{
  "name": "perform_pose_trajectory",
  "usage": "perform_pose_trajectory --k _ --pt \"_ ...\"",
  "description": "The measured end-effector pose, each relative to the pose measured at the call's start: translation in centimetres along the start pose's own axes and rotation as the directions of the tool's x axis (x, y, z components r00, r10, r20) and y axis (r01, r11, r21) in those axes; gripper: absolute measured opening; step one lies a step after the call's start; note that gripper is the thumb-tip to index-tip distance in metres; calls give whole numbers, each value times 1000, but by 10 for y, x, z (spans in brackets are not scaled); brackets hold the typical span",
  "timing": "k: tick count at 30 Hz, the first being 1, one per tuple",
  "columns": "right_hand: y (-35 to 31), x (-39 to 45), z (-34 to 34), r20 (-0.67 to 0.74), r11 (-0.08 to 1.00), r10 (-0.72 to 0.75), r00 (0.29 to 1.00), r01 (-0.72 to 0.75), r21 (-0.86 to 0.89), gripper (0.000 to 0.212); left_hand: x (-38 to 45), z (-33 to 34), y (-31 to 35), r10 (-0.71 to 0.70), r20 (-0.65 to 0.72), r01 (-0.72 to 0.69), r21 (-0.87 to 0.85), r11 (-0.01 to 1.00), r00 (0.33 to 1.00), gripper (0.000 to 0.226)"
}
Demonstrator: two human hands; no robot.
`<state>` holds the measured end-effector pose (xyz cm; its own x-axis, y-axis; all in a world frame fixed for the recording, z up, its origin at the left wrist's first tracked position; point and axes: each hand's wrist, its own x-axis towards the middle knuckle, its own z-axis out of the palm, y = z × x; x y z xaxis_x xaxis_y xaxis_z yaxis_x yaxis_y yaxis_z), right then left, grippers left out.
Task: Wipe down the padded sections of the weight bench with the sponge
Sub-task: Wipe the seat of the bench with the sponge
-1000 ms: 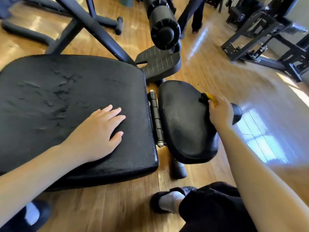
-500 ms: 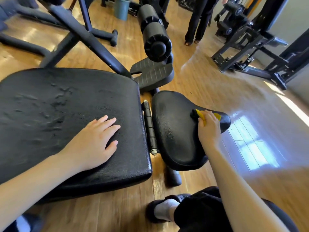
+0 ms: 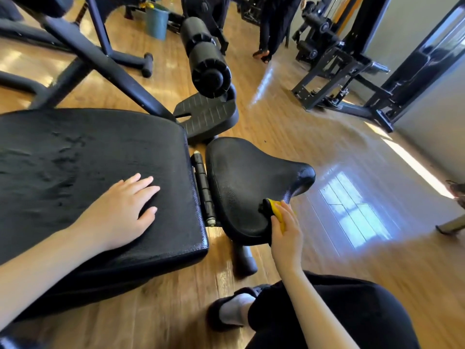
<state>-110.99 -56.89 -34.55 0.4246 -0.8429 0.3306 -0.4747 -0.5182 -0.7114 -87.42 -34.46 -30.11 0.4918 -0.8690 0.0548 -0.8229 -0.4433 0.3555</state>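
Observation:
The weight bench has a large black back pad (image 3: 83, 167) on the left and a smaller black seat pad (image 3: 241, 182) on the right, joined by a hinge (image 3: 203, 190). My left hand (image 3: 120, 210) lies flat on the back pad, fingers spread. My right hand (image 3: 285, 230) grips a yellow sponge with a dark scouring side (image 3: 273, 209) against the near right edge of the seat pad. A black foam roller (image 3: 206, 59) stands beyond the seat.
A ribbed black footplate (image 3: 208, 114) sits behind the seat. Black frame bars (image 3: 100, 59) cross the wooden floor at the back left. A teal bucket (image 3: 157, 20), a standing person's legs (image 3: 266, 28) and a dark machine frame (image 3: 352, 79) are farther back. My slippered foot (image 3: 231, 308) is below the seat.
My right hand slid the sponge from the seat pad's far right tip toward me along its right edge. My left hand stayed flat on the back pad. The camera tilted up.

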Motion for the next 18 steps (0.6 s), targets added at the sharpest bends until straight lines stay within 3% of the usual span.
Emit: perform_pose_trajectory --k 7,12,14,18 --pt "11 51 -10 184 975 -188 965 206 -88 29 -1 3 -5 14 -18 -14 11 1000 1000 92" --pt "30 118 -19 257 944 -205 944 260 -202 34 0 5 -6 22 -37 -21 11 1000 999 90" --pt "26 142 -25 214 950 -176 961 222 -218 34 0 5 -6 26 -40 -26 7 1000 999 88" --pt "13 176 -26 61 966 82 995 -64 -252 33 1 5 -6 20 -52 -20 -9 1000 998 84"
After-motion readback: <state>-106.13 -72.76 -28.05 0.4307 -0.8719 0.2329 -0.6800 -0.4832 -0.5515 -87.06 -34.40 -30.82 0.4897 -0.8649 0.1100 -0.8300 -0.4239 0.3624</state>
